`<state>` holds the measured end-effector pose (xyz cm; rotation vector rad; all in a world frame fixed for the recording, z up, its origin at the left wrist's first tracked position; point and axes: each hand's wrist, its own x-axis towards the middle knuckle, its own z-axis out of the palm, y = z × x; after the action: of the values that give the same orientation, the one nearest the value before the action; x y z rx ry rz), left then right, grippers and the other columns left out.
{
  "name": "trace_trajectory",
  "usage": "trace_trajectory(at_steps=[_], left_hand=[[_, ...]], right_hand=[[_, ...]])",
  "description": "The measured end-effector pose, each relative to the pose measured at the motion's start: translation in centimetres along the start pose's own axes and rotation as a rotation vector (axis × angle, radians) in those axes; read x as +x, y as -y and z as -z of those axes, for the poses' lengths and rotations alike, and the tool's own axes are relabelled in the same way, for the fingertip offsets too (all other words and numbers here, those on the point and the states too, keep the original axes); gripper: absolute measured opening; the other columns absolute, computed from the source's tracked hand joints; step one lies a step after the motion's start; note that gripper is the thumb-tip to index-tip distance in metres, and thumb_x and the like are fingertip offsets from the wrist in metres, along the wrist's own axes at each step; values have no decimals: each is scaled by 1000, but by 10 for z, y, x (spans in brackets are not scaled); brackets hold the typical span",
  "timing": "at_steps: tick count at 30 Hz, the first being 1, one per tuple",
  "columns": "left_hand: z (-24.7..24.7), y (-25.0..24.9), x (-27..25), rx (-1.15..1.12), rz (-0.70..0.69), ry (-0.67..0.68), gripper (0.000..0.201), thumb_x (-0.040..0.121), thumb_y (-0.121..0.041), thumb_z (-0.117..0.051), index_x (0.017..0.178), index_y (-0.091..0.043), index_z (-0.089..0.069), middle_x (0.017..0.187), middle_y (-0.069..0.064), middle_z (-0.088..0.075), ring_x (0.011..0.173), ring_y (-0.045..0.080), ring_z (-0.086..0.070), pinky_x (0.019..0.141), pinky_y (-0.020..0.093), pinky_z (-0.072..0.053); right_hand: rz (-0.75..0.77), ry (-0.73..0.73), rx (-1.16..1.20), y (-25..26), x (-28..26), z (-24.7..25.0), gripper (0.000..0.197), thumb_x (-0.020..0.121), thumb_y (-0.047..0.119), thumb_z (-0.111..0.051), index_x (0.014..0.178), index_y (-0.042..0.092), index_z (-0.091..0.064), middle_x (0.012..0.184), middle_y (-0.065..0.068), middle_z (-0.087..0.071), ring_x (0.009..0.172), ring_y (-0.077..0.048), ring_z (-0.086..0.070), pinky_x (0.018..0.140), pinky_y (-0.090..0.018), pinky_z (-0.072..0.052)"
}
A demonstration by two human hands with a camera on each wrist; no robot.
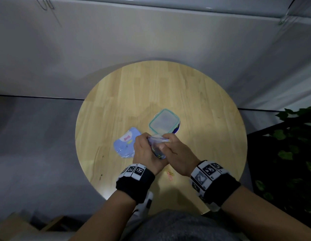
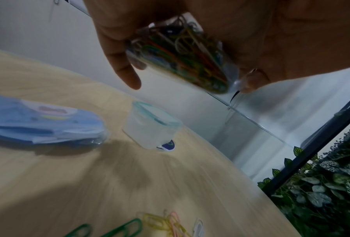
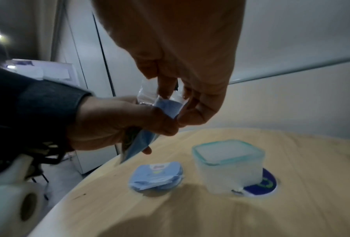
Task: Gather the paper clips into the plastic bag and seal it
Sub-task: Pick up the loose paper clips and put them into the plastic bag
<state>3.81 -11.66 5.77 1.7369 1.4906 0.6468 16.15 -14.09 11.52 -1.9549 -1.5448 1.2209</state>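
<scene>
A small clear plastic bag [image 1: 157,147] stuffed with coloured paper clips [image 2: 180,52] is held above the round wooden table [image 1: 194,94], between both hands. My left hand [image 1: 145,145] grips the bag's body from the left. My right hand [image 1: 168,143] pinches the bag's top strip [image 3: 165,97] between thumb and fingers. Whether the strip is pressed closed I cannot tell. Several loose paper clips [image 1: 169,173], green, yellow, pink and white [image 2: 159,222], lie on the table under my wrists.
A clear square container with a teal-rimmed lid [image 1: 164,121] stands on a blue round sticker [image 3: 261,184] just beyond my hands. A blue packet in clear wrap [image 1: 125,143] lies to its left. Leafy plants on a dark rack [image 1: 299,153] stand at the right.
</scene>
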Motion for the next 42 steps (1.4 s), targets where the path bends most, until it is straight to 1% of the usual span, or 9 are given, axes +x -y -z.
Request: trace_trajectory(at_steps=[5,8,12,17,20,24,32,37,42], left_hand=[[-9,-1,-1,71,37,-63,55,69,-32,-66,110,-2,-44,103,11,-46,92,24,-47,72,32,-38],[-6,-1,6,33,77,-61,58,67,-23,-70,113,-4,-41,106,9,-43,99,28,-47,73,28,-35],[8,6,15,-49,100,-91,79,49,-33,-81,111,-22,-33,107,2,-39,96,27,-53,73,39,-53],[18,20,15,20,87,-137,84,49,-32,-86,114,-13,-36,109,-3,-34,106,22,-46,79,21,-36],[20,24,10,34,94,-128,85,48,-32,-87,113,-12,-37,108,-3,-34,105,20,-46,78,19,-35],[25,30,1,87,101,-115,86,47,-29,-87,114,-6,-40,110,5,-41,106,26,-46,81,23,-36],[31,45,-17,199,103,-61,82,45,-30,-86,109,-6,-41,106,9,-42,99,30,-47,80,27,-37],[33,44,-16,213,102,-32,82,47,-30,-86,111,-6,-40,106,6,-39,101,28,-45,81,27,-37],[35,44,-7,219,111,-3,81,48,-30,-85,111,-7,-40,107,6,-40,102,28,-45,84,34,-42]], right_hand=[[-45,160,116,10,4,-8,28,92,30,-53,102,7,-66,127,-4,-38,107,-19,-55,91,-25,-39],[17,102,81,13,12,-8,26,92,24,-54,99,5,-70,127,-9,-42,104,-21,-56,91,-25,-39],[53,-65,205,9,18,10,18,88,20,-59,92,15,-75,115,8,-46,99,-2,-53,83,-15,-41],[-98,-158,246,-37,19,16,13,83,9,-63,83,20,-71,81,5,-63,74,-11,-56,69,-21,-43],[-226,59,-248,-81,16,-8,23,77,15,-68,100,12,-66,102,-9,-66,89,-24,-59,74,-23,-42],[-305,266,-437,-113,5,-43,60,77,17,-69,130,10,-41,129,-15,-44,111,-34,-53,88,-34,-46],[-40,133,-411,-111,8,-68,40,88,12,-49,128,11,-48,126,-13,-49,115,-32,-51,97,-34,-42],[-228,-45,-276,-113,5,-64,40,88,23,-54,124,10,-47,128,-12,-49,115,-31,-50,93,-35,-43],[-325,109,-384,-111,9,-75,58,76,32,-70,120,6,-44,124,-13,-48,114,-30,-49,93,-34,-42]])
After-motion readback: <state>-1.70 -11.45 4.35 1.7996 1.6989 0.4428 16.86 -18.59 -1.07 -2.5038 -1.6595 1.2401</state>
